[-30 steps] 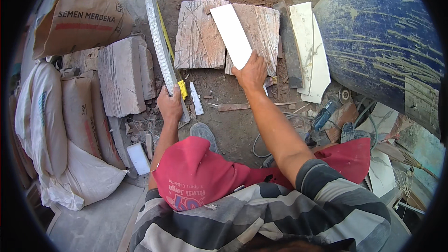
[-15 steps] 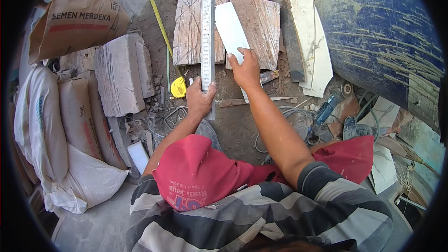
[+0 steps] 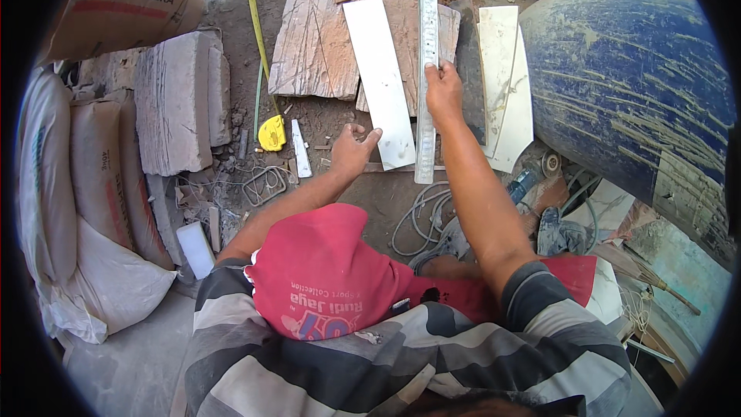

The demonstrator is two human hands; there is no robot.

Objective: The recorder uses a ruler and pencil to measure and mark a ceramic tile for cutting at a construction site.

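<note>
Half a second ago your left hand had the long bar, to the left of the tile, and your right hand was on the tile; now the bar has gone across to the tile's right side and into your right hand.

Think of the long white tile [image 3: 378,81] as the middle of a clock. It lies slanted over two reddish blocks [image 3: 312,42], and its near end pokes out past them toward you. The silver metal bar [image 3: 427,23] is just beside it at 3 o'clock, almost straight up and down. Your right hand [image 3: 445,99] is a bit past 3 o'clock, and its thumb and fingers pinch the bar's edge.

Your left hand [image 3: 351,153] is at 7 o'clock and holds nothing. Its fingers curl, with the thumb apart from them. The thumb tip is right by the tile's edge, but you can't tell if it touches.

At 8 o'clock sits a yellow tape measure [image 3: 272,133] with its tape pulled out, and a thin white sliver [image 3: 300,149] lies near it. Pale tiles [image 3: 509,100] lie at 3 o'clock, and past them is a big blue drum [image 3: 617,69]. A grey cable [image 3: 409,220] loops between 5 and 6 o'clock.
</note>
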